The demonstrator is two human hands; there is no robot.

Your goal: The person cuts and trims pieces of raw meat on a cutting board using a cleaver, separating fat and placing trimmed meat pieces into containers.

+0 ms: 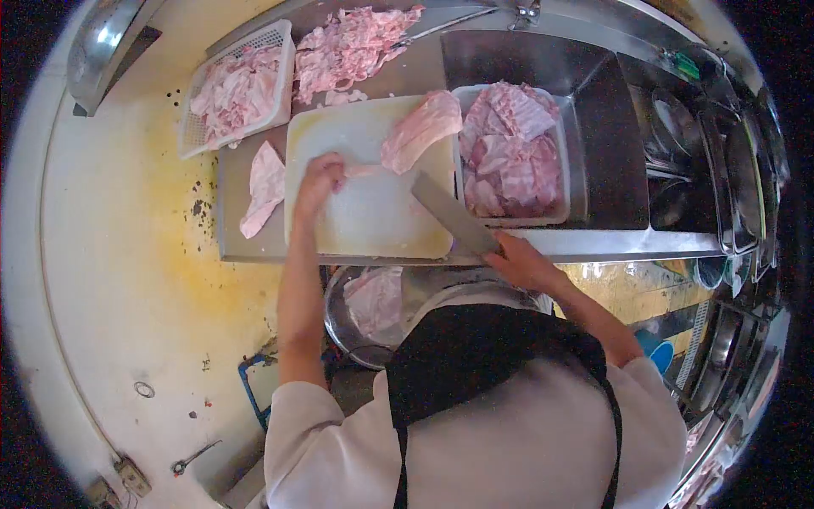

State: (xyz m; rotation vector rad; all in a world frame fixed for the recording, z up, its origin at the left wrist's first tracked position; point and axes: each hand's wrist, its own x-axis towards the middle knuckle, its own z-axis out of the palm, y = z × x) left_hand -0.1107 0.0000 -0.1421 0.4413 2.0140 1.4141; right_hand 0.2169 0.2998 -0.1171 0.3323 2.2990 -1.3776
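My left hand (322,180) is over the left part of the white cutting board (365,225), its fingers closed on one end of a thin pale strip of meat (363,170). In my right hand (524,265), at the board's front right corner, is the handle of a cleaver (456,215). Its broad blade points up and left over the board, apart from the meat. A large pink slab of raw meat (421,131) lies at the board's upper right, its end reaching over the edge.
Left of the board lies a loose meat piece (264,188). A white basket (284,81) of meat and a heap of trimmings (348,51) are behind. A meat-filled tub (564,182) stands right, by the sink (530,55). Below the counter is a metal bowl (335,318) with meat.
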